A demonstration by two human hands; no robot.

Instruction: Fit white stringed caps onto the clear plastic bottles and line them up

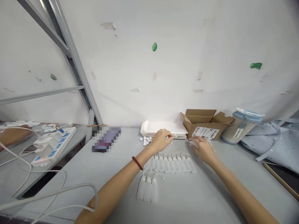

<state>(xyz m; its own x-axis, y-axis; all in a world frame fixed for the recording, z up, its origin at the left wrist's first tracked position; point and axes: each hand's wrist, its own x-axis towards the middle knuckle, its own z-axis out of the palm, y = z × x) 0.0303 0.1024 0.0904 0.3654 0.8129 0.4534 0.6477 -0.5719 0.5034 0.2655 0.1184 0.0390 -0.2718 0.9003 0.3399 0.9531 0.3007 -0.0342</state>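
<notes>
Reaching past bottles (166,165) already lined up, the left hand (160,140) and right hand (204,150) bend fingers whose grip I can't tell, and loose white bits (145,143) seem unused.

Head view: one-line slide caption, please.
Left hand just beyond two rows of small translucent bottles; right hand in front of an open cardboard box.

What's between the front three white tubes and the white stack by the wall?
In the head view: the longer row of white tubes, then small white pieces near the white stack's left end; the left hand covers part.
</notes>
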